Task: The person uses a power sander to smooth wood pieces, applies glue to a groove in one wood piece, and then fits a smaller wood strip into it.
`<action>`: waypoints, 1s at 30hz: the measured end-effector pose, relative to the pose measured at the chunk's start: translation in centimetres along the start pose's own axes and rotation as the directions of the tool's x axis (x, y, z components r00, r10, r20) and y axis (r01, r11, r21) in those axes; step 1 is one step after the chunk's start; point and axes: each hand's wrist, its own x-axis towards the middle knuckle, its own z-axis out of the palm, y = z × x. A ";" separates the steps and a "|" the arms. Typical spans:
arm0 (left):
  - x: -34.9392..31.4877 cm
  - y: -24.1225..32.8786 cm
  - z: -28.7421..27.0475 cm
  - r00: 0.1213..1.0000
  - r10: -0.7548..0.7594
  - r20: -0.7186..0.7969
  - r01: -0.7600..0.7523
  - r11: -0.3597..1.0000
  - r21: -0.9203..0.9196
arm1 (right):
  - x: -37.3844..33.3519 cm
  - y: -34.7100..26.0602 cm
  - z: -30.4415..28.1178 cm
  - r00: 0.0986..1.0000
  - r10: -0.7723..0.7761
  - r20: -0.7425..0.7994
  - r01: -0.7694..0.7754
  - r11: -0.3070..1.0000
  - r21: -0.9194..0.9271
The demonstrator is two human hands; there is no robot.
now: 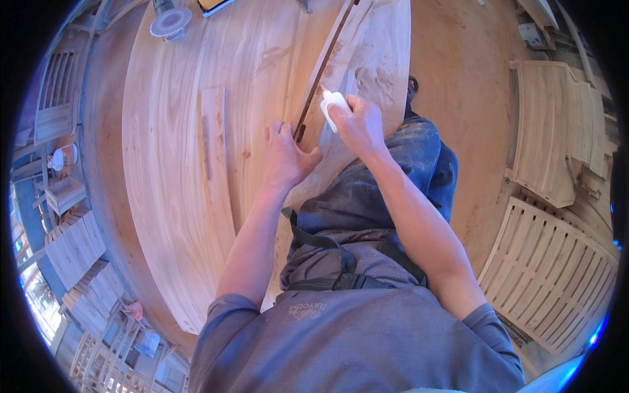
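My right hand (362,130) is closed around a small white squeeze bottle (335,108). The bottle tilts so its narrow nozzle points up and left, close to a long wooden strip (320,78). Dark slots run along that strip's edge. At the strip's near end, my left hand (288,157) has its fingers on one side and its thumb on the other, gripping it. Beneath lies a wide pale wooden panel (170,131). Sawdust (375,82) is scattered over the wood right of the bottle.
A loose narrow wooden strip (215,131) lies on the panel, left of my left hand. A tool with a round disc (170,23) sits at the far left. Slatted wooden frames (547,268) stand to the right, with stacked wooden pieces (75,249) to the left.
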 end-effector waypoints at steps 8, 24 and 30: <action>1.6 -4.8 -1.2 0.979 0.064 0.192 -0.004 0.955 -0.298 | 0.5 -0.5 -0.1 1.000 0.012 -0.007 -0.012 1.000 -0.001; 4.9 -7.6 -0.1 0.934 0.307 -0.184 -0.216 0.893 0.396 | 1.8 0.2 0.6 0.996 0.015 -0.090 -0.002 0.990 0.141; 5.0 -7.6 0.2 0.927 0.317 -0.202 -0.223 0.896 0.384 | 2.9 0.0 0.4 0.992 0.035 -0.121 -0.015 0.987 0.159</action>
